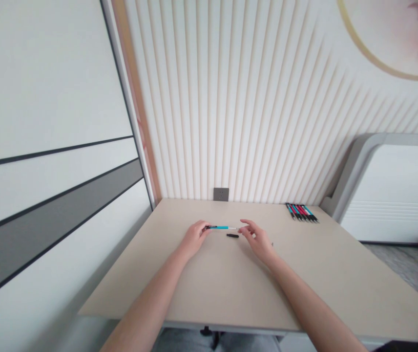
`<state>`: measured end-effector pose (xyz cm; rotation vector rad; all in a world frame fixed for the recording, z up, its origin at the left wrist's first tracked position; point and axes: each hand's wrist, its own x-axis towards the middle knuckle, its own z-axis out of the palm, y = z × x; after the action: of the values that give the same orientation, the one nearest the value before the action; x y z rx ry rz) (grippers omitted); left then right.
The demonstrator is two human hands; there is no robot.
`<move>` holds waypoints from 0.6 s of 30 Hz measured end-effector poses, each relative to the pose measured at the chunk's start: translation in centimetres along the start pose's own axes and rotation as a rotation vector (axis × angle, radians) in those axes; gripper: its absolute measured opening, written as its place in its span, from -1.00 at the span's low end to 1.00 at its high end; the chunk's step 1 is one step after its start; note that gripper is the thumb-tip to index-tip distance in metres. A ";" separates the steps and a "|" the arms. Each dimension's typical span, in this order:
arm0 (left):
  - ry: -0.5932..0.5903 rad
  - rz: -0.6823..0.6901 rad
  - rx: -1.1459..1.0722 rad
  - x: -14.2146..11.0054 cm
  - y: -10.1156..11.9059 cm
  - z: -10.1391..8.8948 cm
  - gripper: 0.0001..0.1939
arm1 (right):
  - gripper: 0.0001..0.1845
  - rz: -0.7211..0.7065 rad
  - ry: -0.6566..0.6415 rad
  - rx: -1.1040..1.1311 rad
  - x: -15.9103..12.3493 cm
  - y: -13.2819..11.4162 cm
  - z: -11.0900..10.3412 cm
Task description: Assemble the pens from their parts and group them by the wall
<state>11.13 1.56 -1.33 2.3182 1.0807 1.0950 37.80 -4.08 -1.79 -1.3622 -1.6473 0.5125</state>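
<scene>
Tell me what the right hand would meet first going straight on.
Probably the white end of the blue pen; the small black piece just below it could come first, since depth is unclear.

2 bare forearms, slim hands, grey trousers

The left forearm point(146, 303) and the right forearm point(309, 308) are long and slender, uncovered right down to the wrists, and they taper into a narrow left hand point(194, 238) and a narrow right hand point(258, 240). At the bottom of the view sits a strip of soft, pale grey trousers point(216, 342) (probably a jersey or sweatpant fabric, though it is too blurred and cut off to show any seam or marking).
</scene>
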 end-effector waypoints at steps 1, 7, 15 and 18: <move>0.010 -0.010 0.004 0.0 -0.1 0.0 -0.90 | -0.52 -0.005 0.004 -0.043 0.0 0.1 0.0; 0.067 -0.065 0.030 0.1 -0.6 -0.1 -0.89 | -0.70 -0.081 -0.066 -0.255 -0.2 0.3 0.4; 0.067 -0.075 0.041 0.1 -0.7 0.0 -0.90 | -0.86 -0.093 -0.151 -0.334 -0.3 0.4 1.5; 0.060 -0.072 0.043 0.2 -0.5 -0.1 -0.91 | -0.87 -0.092 -0.154 -0.335 -0.2 0.7 1.6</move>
<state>10.90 2.04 -1.52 2.2733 1.2115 1.1312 36.79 -3.68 -3.21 -1.5065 -1.9792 0.3016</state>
